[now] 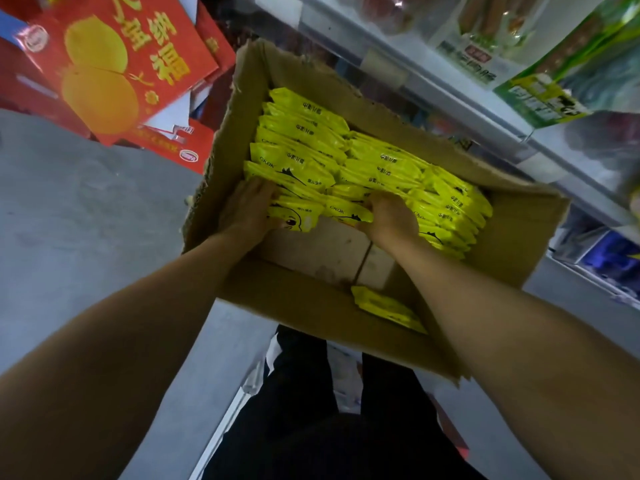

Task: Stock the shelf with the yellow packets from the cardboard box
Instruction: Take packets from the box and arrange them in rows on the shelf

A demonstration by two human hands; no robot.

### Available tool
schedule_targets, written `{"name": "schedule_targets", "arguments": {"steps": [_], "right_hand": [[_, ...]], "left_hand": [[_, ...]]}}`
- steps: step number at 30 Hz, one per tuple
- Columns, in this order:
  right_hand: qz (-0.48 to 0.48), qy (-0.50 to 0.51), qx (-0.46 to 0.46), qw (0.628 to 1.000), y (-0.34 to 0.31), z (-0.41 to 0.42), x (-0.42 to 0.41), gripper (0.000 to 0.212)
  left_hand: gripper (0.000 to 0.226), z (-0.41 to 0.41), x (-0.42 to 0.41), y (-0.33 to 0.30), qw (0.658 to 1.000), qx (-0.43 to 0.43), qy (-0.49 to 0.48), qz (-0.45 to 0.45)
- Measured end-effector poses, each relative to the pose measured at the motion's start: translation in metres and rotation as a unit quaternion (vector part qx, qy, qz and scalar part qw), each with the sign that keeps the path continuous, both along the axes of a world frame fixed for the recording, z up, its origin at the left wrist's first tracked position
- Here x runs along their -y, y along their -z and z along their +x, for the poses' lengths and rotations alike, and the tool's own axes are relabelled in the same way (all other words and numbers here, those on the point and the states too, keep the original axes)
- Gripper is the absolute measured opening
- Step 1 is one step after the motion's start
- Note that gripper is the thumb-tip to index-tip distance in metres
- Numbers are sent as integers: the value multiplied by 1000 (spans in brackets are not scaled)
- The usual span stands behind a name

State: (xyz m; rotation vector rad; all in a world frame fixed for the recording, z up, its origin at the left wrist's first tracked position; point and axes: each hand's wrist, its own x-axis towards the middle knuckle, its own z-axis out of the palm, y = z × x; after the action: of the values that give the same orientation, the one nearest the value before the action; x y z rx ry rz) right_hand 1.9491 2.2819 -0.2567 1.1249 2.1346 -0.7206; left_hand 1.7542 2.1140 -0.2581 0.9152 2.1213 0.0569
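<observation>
While gripped: both hands, left hand (247,207) and right hand (389,216), pinch the front stack of glossy yellow plastic packets (313,206) inside the open brown cardboard box (512,233).
Risk: slick packets fan out mid-stack, spilling back into the box.

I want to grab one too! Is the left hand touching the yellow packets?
Touching. The head view shows the left hand with its fingers pressed against the end of the yellow packets.

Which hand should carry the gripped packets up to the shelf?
Right, probably. The right hand already grips the yellow packets and sits on the side of the cardboard box nearest the shelf. The left hand is on the far side.
</observation>
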Motion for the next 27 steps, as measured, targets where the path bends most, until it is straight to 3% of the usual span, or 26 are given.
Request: {"name": "schedule_targets", "arguments": {"steps": [4,10,14,22,27], "right_hand": [[-21,81,-5,996,5,0,0,14],[-110,152,-103,977,-8,18,-5,16],[-116,191,-161,961,-33,34,-12,11],[-68,265,-203,940,-86,65,-7,30],[-163,353,-224,894,-123,97,-7,77]], "left_hand": [[43,1,0,6,999,0,-16,-28],[32,9,3,3,992,50,-53,-99],[27,16,9,-10,987,86,-113,-74],[24,22,4,-71,984,112,-135,13],[27,48,-5,-112,969,145,-187,68]]}}
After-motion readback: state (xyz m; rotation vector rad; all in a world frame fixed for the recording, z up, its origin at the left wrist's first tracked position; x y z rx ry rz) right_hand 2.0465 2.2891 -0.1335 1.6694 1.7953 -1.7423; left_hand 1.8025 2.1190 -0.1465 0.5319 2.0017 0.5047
